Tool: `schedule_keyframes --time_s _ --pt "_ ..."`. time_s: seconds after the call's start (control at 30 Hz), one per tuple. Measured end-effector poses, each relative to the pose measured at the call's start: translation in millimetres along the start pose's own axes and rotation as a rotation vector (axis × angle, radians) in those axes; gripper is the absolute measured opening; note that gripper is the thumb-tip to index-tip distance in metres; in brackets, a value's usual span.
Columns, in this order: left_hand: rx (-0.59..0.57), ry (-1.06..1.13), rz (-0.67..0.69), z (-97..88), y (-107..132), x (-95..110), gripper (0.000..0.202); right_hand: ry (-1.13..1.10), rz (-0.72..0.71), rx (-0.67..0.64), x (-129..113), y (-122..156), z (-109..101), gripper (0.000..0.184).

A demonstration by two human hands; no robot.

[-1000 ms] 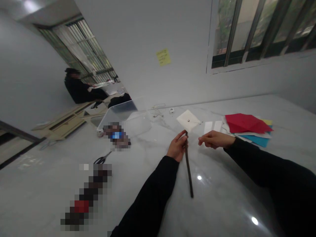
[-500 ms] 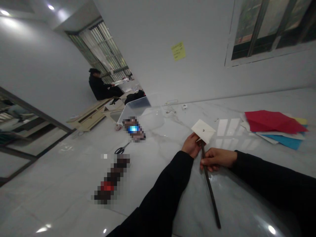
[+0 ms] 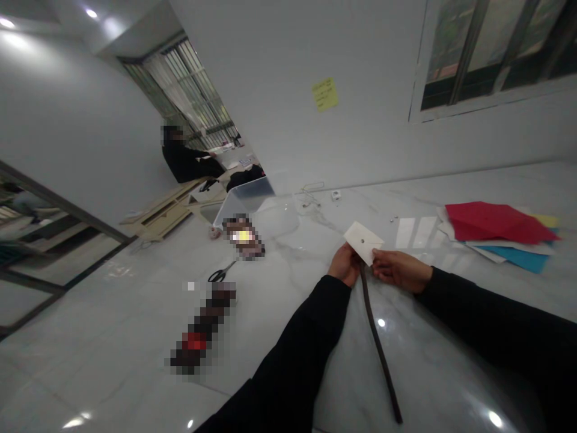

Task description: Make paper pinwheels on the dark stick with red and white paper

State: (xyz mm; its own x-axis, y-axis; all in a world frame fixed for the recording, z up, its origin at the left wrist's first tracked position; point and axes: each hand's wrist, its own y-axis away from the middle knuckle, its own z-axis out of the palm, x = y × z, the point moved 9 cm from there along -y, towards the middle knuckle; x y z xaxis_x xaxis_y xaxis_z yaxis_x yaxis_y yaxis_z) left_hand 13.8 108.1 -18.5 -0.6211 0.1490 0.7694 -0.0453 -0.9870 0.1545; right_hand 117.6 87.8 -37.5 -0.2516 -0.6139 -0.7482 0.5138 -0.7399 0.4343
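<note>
My left hand [image 3: 345,265] is closed around the top of a long dark stick [image 3: 377,349], which slants down toward me over the white marble surface [image 3: 293,313]. A folded white paper piece [image 3: 363,240] with a small metal pin in it sits at the stick's top end. My right hand [image 3: 396,269] pinches the lower right edge of that paper, fingers together. Both arms wear black sleeves.
A stack of coloured paper sheets, red on top [image 3: 496,222], lies at the right. Black scissors [image 3: 220,275] rest at the left. A clear plastic box [image 3: 252,207] stands further back. A seated person in black [image 3: 184,157] is far off. A yellow note [image 3: 325,94] hangs on the wall.
My right hand was apart from the stick, then gripped the stick below the paper, and now it has moved up to pinch the paper's edge. The camera view swung leftward.
</note>
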Motion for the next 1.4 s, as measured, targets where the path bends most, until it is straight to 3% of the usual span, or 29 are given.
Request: schedule_keyframes --time_s 0.1,0.27,0.73,0.83,1.07,1.2,1.27,1.4 --pt "-0.017 -0.029 -0.009 -0.3 -2 -7 0.033 -0.072 -0.097 0.074 -11 -4 -10 0.007" --pt "-0.027 -0.082 -0.029 1.7 -1 -16 0.036 -0.063 -0.198 0.102 -19 -5 -15 0.013" --pt "0.049 -0.173 -0.041 -9.7 -4 -15 0.031 0.132 -0.23 0.131 -27 -6 -26 0.018" --pt "0.083 -0.215 -0.003 -12.6 -5 -7 0.03 0.128 -0.226 0.163 -29 -7 -32 0.015" --pt "0.266 -0.482 0.291 -25.4 0 37 0.03 0.163 -0.329 0.296 -47 -7 -54 0.024" --pt "0.356 -0.57 0.438 -26.3 8 57 0.026 0.188 -0.383 0.31 -53 -7 -60 0.025" --pt "0.325 -0.499 0.44 -22.1 8 55 0.031 0.197 -0.401 0.302 -54 -8 -59 0.028" --pt "0.143 -0.378 0.266 -2.9 1 33 0.047 0.252 -0.432 0.298 -55 -11 -56 0.035"
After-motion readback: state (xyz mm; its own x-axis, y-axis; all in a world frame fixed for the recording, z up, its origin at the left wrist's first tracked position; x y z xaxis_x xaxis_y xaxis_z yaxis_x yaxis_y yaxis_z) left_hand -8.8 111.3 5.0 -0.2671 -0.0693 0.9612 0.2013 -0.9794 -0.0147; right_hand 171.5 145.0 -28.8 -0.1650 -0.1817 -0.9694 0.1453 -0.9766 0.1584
